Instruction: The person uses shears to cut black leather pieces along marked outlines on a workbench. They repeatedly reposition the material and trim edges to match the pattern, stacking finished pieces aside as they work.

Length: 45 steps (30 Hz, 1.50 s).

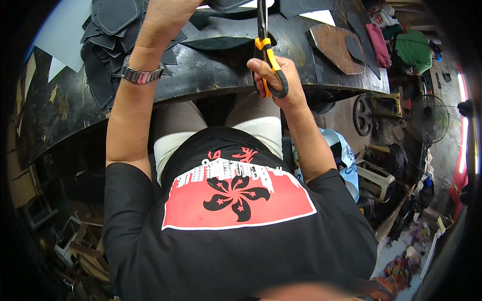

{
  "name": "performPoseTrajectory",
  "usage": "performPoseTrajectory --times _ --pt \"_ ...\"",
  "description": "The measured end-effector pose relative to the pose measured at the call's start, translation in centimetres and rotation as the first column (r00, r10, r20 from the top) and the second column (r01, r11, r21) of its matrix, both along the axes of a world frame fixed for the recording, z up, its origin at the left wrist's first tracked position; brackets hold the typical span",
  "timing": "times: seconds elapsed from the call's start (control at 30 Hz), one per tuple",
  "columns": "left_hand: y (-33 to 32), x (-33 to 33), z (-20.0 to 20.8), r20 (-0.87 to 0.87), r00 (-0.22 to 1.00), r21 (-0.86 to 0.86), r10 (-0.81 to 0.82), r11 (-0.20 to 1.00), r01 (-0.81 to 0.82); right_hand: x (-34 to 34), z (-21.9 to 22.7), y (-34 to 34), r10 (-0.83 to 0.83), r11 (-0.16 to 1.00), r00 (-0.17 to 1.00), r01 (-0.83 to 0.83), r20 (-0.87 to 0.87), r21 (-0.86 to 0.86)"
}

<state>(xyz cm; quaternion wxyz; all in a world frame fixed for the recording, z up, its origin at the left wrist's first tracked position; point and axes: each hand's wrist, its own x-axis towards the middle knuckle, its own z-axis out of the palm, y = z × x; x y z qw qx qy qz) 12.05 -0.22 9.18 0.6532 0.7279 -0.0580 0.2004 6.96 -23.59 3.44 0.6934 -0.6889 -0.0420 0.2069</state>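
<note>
Pointing away over the dark table (211,65), yellow-and-black scissors (272,59) sit in the curled right hand (282,80); the left hand (174,9), cut off by the frame, cannot be judged. Its forearm partly hides piled dark pieces (108,44); a brown board (329,47) lies right.

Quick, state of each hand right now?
Left hand: cannot tell, cropped by the top edge.
Right hand: closed, holding yellow-and-black-handled scissors.

Dark, worn bench (55,113) across top. Grey floor (339,116), right side cluttered: black wheel (362,115), wooden box (385,106), round fan (434,118), pale stool (380,175). Bright light strip (462,120) far right.
</note>
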Motion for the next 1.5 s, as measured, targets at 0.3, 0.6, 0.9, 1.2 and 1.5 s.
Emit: performPoseTrajectory --times 0.3,0.6,0.9,1.2,1.5 --pt "-1.5 -2.5 -7.0 0.014 0.993 -0.124 0.119 0.985 -0.117 -3.6 -4.1 -0.6 0.136 0.982 0.952 -0.166 -0.274 -0.088" --pt "-3.5 -4.5 -11.5 -0.065 0.991 -0.038 -0.121 0.992 0.118 -5.5 -5.5 -2.9 0.117 0.988 0.924 -0.144 -0.364 -0.047" --pt "-3.9 -5.7 -10.9 -0.008 0.994 0.007 -0.113 0.994 0.113 -4.3 -5.5 -1.7 0.110 0.994 0.938 -0.102 -0.329 0.039" --pt "-4.0 -5.7 -10.6 0.050 0.997 -0.010 -0.067 0.998 0.067 -4.6 -5.7 -1.8 0.092 0.996 0.952 -0.088 -0.293 0.025" --pt "-3.8 -5.6 -11.0 0.013 0.994 -0.042 -0.112 0.993 0.112 -4.8 -5.6 -3.3 0.100 0.991 0.942 -0.124 -0.321 -0.057"
